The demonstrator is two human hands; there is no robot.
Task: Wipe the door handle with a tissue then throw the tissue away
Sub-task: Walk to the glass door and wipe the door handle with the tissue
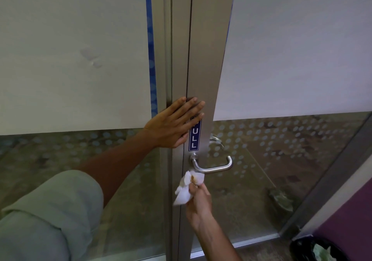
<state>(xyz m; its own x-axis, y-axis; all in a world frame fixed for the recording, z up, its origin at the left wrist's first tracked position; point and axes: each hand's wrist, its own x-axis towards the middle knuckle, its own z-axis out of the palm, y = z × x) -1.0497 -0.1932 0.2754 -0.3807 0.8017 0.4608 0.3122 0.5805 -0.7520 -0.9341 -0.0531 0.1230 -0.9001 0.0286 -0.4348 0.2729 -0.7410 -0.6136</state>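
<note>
One sticker (pixel 194 133) letter hidden — left hand (pixel 173 123) covers it.

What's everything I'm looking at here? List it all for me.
Silver metal lever door handle: one, on the door's metal frame.
Blue PULL sticker: one, above the handle.
Crumpled white tissue: one, just under the handle.
Frosted glass door panels: two, whitish, dotted lower down.
Black-lined waste bin: one, bottom right corner.
Left hand: flat on the frame, open.
Right hand: fingers pinching the tissue.
</note>
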